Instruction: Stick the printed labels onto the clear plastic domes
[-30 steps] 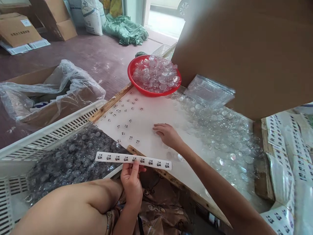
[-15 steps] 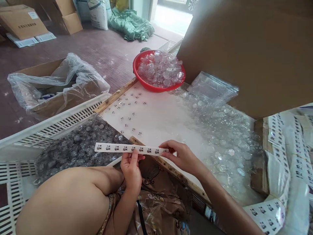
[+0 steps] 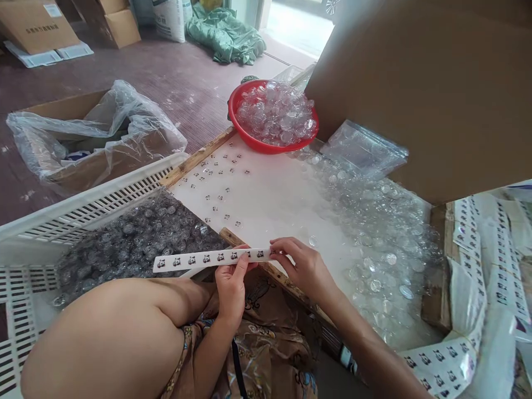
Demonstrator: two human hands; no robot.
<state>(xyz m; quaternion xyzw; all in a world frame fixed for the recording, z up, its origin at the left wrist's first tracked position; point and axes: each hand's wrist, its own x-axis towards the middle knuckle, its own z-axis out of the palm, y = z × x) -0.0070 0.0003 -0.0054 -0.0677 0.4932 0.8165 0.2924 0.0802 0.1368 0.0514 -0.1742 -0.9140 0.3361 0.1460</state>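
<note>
Fingers of both hands, left [image 3: 231, 282] and right [image 3: 300, 265], pinch the panda-printed strip [image 3: 208, 258] between them.

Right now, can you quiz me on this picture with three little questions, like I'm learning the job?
1. True or false: the round red plastic bowl is heaped with clear round plastic discs.

2. Pick one. What is in the grip of the left hand?
A) a crumpled green sheet
B) a long white strip with little black panda pictures
C) a brown cardboard box

3. Fill in the blank: the white plastic basket with slotted sides is on the person's ____ side of the flat white wood-edged board.

Key: 1 true; 2 B; 3 left
</note>
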